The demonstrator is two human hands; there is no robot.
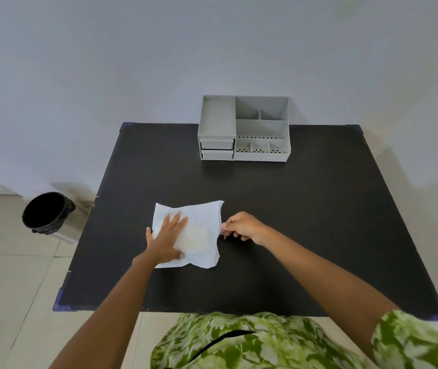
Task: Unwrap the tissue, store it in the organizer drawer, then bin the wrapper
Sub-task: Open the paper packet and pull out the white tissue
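A white tissue [202, 230] lies spread flat on the black table [305, 209], slightly left of the middle. My left hand [167, 238] presses flat on its left half, fingers apart. My right hand [242, 226] sits at the tissue's right edge, fingers pinched on a small clear piece that looks like the wrapper [223, 233]. The grey organizer [244, 129] stands at the table's far edge, its two small drawers [216, 149] at the lower left front, both closed.
A round bin [46, 214] with a black liner stands on the tiled floor left of the table. A plain wall rises behind the organizer. The table's corners carry blue tape.
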